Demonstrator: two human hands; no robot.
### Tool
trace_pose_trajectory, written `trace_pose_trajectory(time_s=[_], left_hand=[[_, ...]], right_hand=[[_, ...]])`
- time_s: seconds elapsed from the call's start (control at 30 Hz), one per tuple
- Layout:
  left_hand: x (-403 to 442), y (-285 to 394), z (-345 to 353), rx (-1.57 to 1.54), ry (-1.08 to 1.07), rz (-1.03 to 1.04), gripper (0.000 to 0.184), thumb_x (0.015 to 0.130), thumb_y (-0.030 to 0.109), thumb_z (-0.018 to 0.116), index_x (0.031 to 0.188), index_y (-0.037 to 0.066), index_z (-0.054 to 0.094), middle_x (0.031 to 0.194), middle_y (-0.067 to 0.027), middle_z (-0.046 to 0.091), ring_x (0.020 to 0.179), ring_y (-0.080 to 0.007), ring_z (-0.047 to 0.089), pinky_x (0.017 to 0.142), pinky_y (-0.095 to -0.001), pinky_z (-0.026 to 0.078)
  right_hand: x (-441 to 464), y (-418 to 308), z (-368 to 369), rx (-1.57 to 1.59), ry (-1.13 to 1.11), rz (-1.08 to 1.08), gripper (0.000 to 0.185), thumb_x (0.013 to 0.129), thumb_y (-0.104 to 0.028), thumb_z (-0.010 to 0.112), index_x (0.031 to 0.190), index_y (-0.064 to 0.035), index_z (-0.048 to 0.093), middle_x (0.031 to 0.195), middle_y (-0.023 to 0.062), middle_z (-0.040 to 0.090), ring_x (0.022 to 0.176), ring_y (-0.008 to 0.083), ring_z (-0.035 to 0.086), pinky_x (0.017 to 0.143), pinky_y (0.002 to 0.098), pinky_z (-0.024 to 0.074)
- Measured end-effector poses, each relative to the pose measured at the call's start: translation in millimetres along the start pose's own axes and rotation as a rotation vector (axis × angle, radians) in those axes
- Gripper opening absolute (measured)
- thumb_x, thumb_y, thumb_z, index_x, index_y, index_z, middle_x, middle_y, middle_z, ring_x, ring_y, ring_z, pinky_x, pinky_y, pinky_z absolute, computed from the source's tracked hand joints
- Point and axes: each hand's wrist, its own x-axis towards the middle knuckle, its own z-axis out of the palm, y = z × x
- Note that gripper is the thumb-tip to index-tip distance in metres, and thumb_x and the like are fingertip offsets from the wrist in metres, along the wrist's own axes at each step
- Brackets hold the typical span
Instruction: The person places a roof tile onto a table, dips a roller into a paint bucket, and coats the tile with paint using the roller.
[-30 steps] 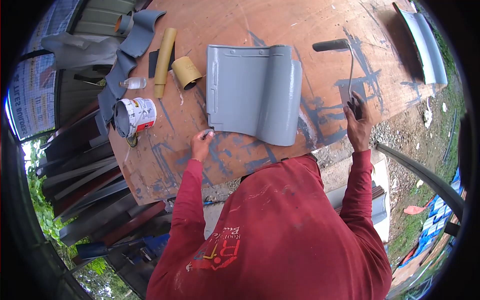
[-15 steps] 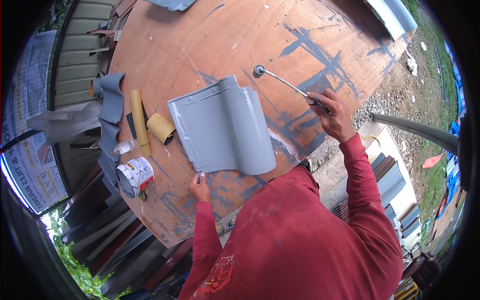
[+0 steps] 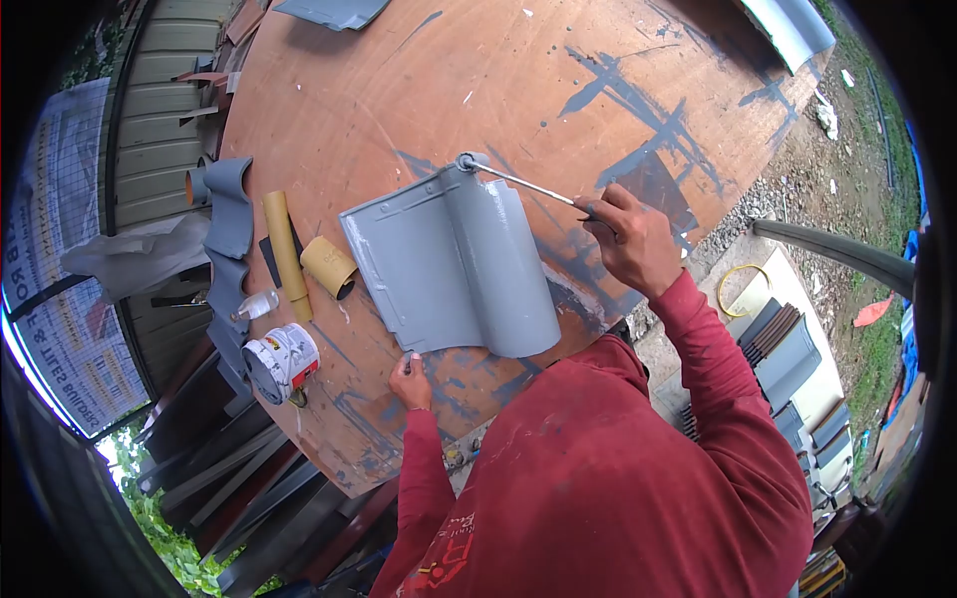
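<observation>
A grey roof tile (image 3: 429,269) with a raised roll along its right side lies on the wooden table; its coating looks wet and shiny in places. My right hand (image 3: 636,239) is closed around the handle of a small paint roller (image 3: 533,186). The roller's head rests at the tile's top edge, on the end of the raised roll. At the tile's lower-left corner, my left hand (image 3: 411,384) has curled fingers, with the thumb at the corner pinching it.
Left of the tile lie cardboard tubes (image 3: 284,244), a small clear bottle (image 3: 259,304) and a paint-smeared bucket (image 3: 281,361). Wavy grey tiles (image 3: 229,214) line the table's left edge. Grey paint streaks mark the tabletop (image 3: 498,80). Another tile (image 3: 788,30) sits at the far right corner.
My right hand has moved slightly left, bringing the roller head from the bare tabletop onto the tile's top edge. My left hand stays at the lower-left corner. The whole view has shifted slightly.
</observation>
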Motion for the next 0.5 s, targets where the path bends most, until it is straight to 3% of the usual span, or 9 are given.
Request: trace_pose_trajectory(time_s=[0.17,0.2,0.5], left_hand=[[1.1,-4.6,1.7,-0.069,-0.023,-0.027,0.026,0.097,0.017,0.072,0.095,-0.008,0.074,0.071,-0.0099,0.069,0.063,-0.0166,0.063,0.062,-0.0356,0.05],[0.6,-4.8,1.4,-0.07,-0.022,-0.026,0.025,0.097,0.017,0.072,0.095,-0.008,0.074,0.071,-0.0094,0.069,0.063,-0.0166,0.063,0.061,-0.0351,0.05],[-0.3,-8.2,4.8,-0.13,0.011,-0.051,0.025,0.097,0.016,0.073,0.093,-0.009,0.072,0.071,-0.0084,0.069,0.063,-0.0143,0.065,0.059,-0.0333,0.05]], right_hand=[[-13.8,-34.3,31.9,-0.045,0.096,0.107,0.031,0.088,-0.008,0.074,0.119,-0.0132,0.075,0.089,0.0096,0.062,0.072,0.0326,0.067,0.06,0.0447,0.0504],[-16.6,-36.6,31.0,-0.055,0.064,0.126,0.028,0.093,-0.011,0.067,0.12,-0.0122,0.072,0.09,0.0101,0.062,0.075,0.0332,0.068,0.062,0.0445,0.0514],[-36.7,-13.4,-20.5,-0.194,0.017,0.023,0.028,0.092,-0.01,0.068,0.119,-0.0141,0.074,0.088,0.0086,0.06,0.072,0.0309,0.067,0.061,0.0431,0.0502]])
